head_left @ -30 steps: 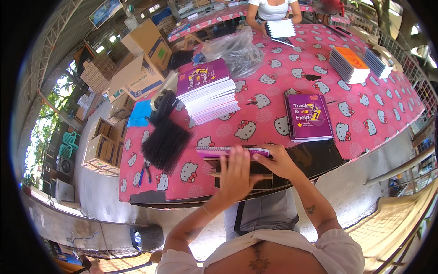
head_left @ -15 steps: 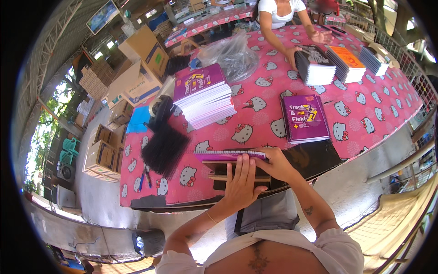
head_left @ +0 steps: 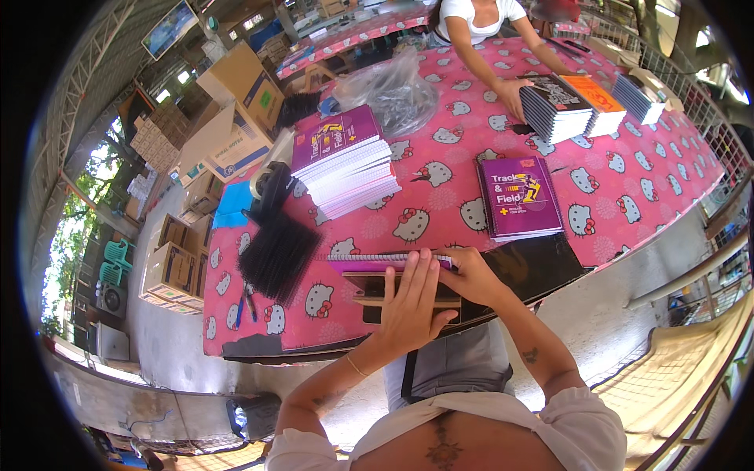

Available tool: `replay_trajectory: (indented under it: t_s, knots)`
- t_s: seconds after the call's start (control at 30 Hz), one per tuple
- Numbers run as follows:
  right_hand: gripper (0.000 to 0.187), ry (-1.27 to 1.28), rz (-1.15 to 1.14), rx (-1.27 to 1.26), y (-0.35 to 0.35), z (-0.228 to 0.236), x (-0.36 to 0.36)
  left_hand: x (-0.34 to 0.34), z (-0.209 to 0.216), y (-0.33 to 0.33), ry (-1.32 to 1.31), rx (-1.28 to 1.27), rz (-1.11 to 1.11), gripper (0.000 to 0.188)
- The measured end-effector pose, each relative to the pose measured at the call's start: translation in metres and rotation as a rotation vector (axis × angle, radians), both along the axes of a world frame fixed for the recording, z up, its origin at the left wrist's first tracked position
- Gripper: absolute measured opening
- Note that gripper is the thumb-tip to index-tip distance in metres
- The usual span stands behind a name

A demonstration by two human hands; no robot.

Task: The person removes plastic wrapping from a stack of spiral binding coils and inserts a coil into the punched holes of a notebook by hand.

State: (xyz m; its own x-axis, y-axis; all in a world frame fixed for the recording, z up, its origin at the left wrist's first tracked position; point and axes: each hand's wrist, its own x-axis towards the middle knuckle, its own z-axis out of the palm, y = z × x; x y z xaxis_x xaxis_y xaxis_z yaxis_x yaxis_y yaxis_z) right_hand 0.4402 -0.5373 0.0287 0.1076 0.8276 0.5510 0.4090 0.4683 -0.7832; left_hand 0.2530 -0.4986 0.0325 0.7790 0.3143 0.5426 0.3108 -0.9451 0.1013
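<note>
A purple spiral notebook [head_left: 357, 264] stands nearly edge-on at the table's near edge, its coil along the far side. Right behind my hands is a brown board stand [head_left: 369, 287], with the notebook against it. Flat across the notebook and stand lies my left hand [head_left: 412, 298], fingers stretched out. At the notebook's right end, my right hand [head_left: 473, 276] curls round and grips it; some fingertips are hidden. Beyond, to the right, a small pile of purple notebooks [head_left: 522, 196] lies face up. A taller purple-covered stack [head_left: 338, 141] stands to the left, its pages fanned.
Black wire coils [head_left: 275, 255] and pens [head_left: 250, 306] lie at left, near a tape dispenser [head_left: 271, 188]. Clear plastic bags [head_left: 393, 94] sit farther back. Across the table, a co-worker's hand [head_left: 514, 100] touches a black notebook stack [head_left: 554, 110] beside an orange one [head_left: 601, 98].
The co-worker's hands have closed in on the black notebook stack, which now sits farther right against the orange one. My hands keep nearly the same hold, and the view has shifted slightly.
</note>
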Motion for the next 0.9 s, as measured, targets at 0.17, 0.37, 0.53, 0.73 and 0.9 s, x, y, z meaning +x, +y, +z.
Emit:
replay_trajectory:
  t_s: [0.17, 0.37, 0.53, 0.73, 0.9]
  knots:
    - [0.031, 0.029, 0.019, -0.098, -0.015, 0.025, 0.012, 0.016, 0.059, 0.039, -0.185, -0.134, -0.004, 0.046]
    - [0.014, -0.064, 0.074, -0.247, -0.011, 0.059, 0.046, 0.016, 0.056, 0.051, -0.156, -0.189, -0.163, 0.012]
    - [0.012, -0.147, 0.214, -0.154, -0.001, 0.059, 0.043, 0.012, 0.061, 0.046, -0.157, -0.246, -0.107, 0.019]
    - [0.035, -0.241, -0.331, 0.073, -0.014, 0.059, -0.012, -0.012, 0.097, 0.06, -0.141, -0.195, -0.159, 0.017]
    - [0.086, 0.2, -0.261, 0.372, -0.073, 0.091, -0.065, -0.011, 0.185, -0.009, -0.351, -0.188, -0.278, 0.012]
